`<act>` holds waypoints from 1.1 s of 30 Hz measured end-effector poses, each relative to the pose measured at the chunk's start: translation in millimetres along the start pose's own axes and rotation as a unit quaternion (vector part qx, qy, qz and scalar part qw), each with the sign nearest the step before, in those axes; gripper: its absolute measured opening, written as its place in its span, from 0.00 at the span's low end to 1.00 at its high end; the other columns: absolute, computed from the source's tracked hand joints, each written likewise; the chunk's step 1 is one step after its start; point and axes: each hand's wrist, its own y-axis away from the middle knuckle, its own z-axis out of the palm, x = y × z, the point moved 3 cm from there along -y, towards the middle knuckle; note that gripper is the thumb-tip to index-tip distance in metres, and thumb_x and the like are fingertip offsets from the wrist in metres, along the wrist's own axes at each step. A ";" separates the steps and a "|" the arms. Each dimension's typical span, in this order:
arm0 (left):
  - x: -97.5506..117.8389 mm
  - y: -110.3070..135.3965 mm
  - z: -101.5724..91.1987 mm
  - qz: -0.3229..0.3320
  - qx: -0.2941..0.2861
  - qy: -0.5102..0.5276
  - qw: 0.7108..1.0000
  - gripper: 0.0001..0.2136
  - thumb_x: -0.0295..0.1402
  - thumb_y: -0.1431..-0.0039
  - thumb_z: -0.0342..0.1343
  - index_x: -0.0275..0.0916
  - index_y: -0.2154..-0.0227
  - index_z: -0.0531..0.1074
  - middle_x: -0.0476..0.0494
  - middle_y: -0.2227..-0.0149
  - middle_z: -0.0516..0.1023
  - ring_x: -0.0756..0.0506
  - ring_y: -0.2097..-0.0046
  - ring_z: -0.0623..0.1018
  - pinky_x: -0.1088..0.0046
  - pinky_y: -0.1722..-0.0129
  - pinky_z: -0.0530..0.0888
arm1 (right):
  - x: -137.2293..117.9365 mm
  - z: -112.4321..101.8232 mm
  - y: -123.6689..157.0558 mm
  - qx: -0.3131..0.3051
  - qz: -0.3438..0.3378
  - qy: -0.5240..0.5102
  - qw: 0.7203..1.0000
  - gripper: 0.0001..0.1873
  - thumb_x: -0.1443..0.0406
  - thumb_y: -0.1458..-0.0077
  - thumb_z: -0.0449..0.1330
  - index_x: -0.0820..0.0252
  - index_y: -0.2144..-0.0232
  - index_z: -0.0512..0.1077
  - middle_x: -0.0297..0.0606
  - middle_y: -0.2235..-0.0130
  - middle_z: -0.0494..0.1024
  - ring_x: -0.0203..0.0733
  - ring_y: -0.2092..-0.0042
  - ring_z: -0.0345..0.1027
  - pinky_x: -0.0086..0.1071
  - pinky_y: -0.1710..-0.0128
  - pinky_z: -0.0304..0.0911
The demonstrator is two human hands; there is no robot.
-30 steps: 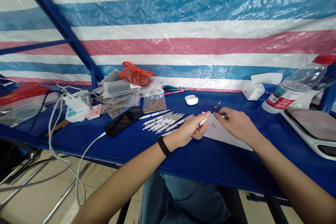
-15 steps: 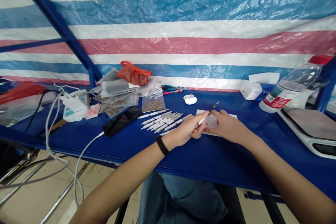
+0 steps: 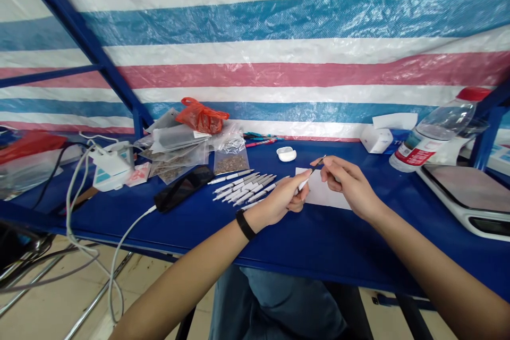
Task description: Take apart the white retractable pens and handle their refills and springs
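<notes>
- Pen (image 3: 303, 185), slim white barrel and dark pointed tip, just above the paper sheet (image 3: 324, 194); right hand (image 3: 350, 186) has its grip pinched on the tip, left hand (image 3: 279, 202) its grip curled against the barrel.
- White pens (image 3: 245, 190) lie in tight rows left of the paper sheet; the smooth blue worktop (image 3: 319, 239) runs to a straight edge in front of it.

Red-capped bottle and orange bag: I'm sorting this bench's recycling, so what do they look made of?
The bottle looks like clear, glossy plastic: it is see-through, with bright highlights along its shoulder. Its red cap seems to be plastic too, though it is too small to be sure. The orange bag looks like thin, shiny polythene, crumpled into soft folds.
</notes>
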 end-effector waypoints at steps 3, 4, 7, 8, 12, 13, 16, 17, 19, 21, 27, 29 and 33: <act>-1.6 -1.0 -0.7 -0.004 0.004 -0.003 1.000 0.28 0.55 0.37 0.56 0.38 0.82 0.60 0.60 0.86 0.46 0.57 0.84 0.47 0.78 0.81 0.47 | -3.1 2.0 2.3 0.026 -0.019 -0.047 0.998 0.25 0.42 0.49 0.65 0.58 0.71 0.77 0.30 0.78 0.67 0.30 0.80 0.44 0.31 0.79 0.42; -2.4 -1.5 -1.0 -0.002 0.004 -0.004 1.000 0.28 0.55 0.37 0.57 0.38 0.82 0.61 0.60 0.86 0.46 0.57 0.84 0.47 0.78 0.81 0.47 | -3.5 0.8 2.6 0.047 -0.026 -0.042 0.998 0.24 0.43 0.49 0.66 0.58 0.71 0.78 0.30 0.78 0.68 0.30 0.80 0.45 0.31 0.79 0.42; -4.7 -2.6 -1.2 0.000 -0.002 -0.014 1.000 0.28 0.56 0.38 0.57 0.38 0.81 0.62 0.60 0.86 0.46 0.58 0.84 0.47 0.78 0.81 0.47 | -3.3 -6.4 1.6 0.130 -0.039 -0.029 0.990 0.21 0.46 0.50 0.68 0.58 0.73 0.78 0.31 0.79 0.68 0.30 0.80 0.46 0.31 0.79 0.44; -5.3 -2.6 -1.2 -0.001 -0.005 -0.018 1.000 0.27 0.55 0.38 0.57 0.38 0.80 0.62 0.60 0.86 0.47 0.58 0.84 0.48 0.78 0.81 0.47 | -3.1 -9.8 0.8 0.163 -0.043 -0.035 0.985 0.20 0.47 0.51 0.69 0.58 0.74 0.77 0.31 0.79 0.69 0.30 0.80 0.47 0.31 0.80 0.44; -4.9 -1.9 -0.7 0.007 -0.015 -0.023 1.000 0.22 0.51 0.35 0.56 0.38 0.74 0.65 0.60 0.84 0.51 0.57 0.84 0.49 0.79 0.82 0.49 | -2.9 -25.5 -1.7 0.294 -0.057 -0.045 0.953 0.17 0.52 0.54 0.68 0.57 0.79 0.72 0.33 0.77 0.73 0.31 0.80 0.50 0.30 0.81 0.45; -4.5 -1.7 -0.5 0.009 -0.018 -0.022 1.000 0.20 0.50 0.34 0.56 0.38 0.72 0.65 0.60 0.84 0.52 0.57 0.84 0.50 0.79 0.82 0.49 | -2.7 -28.2 -2.3 0.306 -0.049 -0.034 0.950 0.16 0.53 0.54 0.67 0.57 0.80 0.71 0.34 0.77 0.73 0.31 0.80 0.51 0.30 0.81 0.46; -3.4 -1.5 -0.5 0.010 -0.015 -0.017 1.000 0.16 0.46 0.32 0.54 0.39 0.69 0.65 0.60 0.84 0.54 0.57 0.84 0.50 0.80 0.82 0.51 | -1.4 -29.4 -3.6 0.267 0.008 0.032 0.963 0.09 0.58 0.57 0.63 0.58 0.78 0.74 0.34 0.79 0.74 0.33 0.80 0.51 0.30 0.80 0.46; -3.2 -1.4 -0.5 0.009 -0.012 -0.015 1.000 0.16 0.46 0.32 0.53 0.39 0.69 0.64 0.60 0.84 0.54 0.56 0.84 0.50 0.80 0.82 0.52 | -1.3 -27.6 -3.4 0.238 0.025 0.065 0.969 0.09 0.59 0.57 0.62 0.58 0.78 0.75 0.34 0.79 0.74 0.34 0.79 0.51 0.30 0.79 0.47; -2.7 -1.1 -0.2 0.006 -0.008 -0.012 1.000 0.16 0.45 0.31 0.53 0.39 0.69 0.63 0.59 0.83 0.55 0.56 0.83 0.51 0.81 0.82 0.52 | -1.5 -21.1 -2.2 0.160 0.045 0.144 0.976 0.10 0.58 0.56 0.60 0.58 0.79 0.76 0.35 0.79 0.76 0.35 0.78 0.55 0.31 0.78 0.49; -2.3 -0.3 0.1 -0.001 -0.009 -0.009 1.000 0.16 0.45 0.32 0.54 0.39 0.70 0.62 0.59 0.83 0.56 0.56 0.83 0.52 0.81 0.82 0.53 | -0.5 -12.9 -0.1 0.072 0.060 0.214 0.972 0.13 0.56 0.54 0.58 0.57 0.80 0.76 0.36 0.78 0.77 0.37 0.77 0.59 0.31 0.76 0.51; -0.9 0.7 0.7 0.001 -0.023 -0.012 1.000 0.18 0.47 0.34 0.57 0.39 0.70 0.63 0.58 0.82 0.56 0.56 0.82 0.53 0.80 0.81 0.53 | 6.9 2.3 5.9 -0.086 0.108 0.271 0.953 0.15 0.56 0.48 0.56 0.57 0.77 0.76 0.37 0.74 0.81 0.39 0.75 0.65 0.30 0.76 0.54; -1.3 0.4 0.7 0.003 -0.029 -0.012 0.999 0.18 0.48 0.36 0.58 0.39 0.71 0.63 0.58 0.83 0.56 0.56 0.82 0.53 0.80 0.82 0.53 | 5.9 4.4 6.5 -0.105 0.111 0.277 0.949 0.15 0.56 0.48 0.56 0.58 0.78 0.75 0.38 0.74 0.81 0.40 0.74 0.67 0.30 0.75 0.54; -1.5 -0.1 1.0 0.007 -0.034 -0.014 0.999 0.19 0.49 0.38 0.61 0.39 0.71 0.63 0.58 0.83 0.57 0.56 0.83 0.54 0.80 0.82 0.53 | 0.8 5.9 6.9 -0.102 0.130 0.311 0.936 0.14 0.57 0.47 0.56 0.57 0.78 0.74 0.37 0.74 0.81 0.40 0.74 0.67 0.31 0.75 0.53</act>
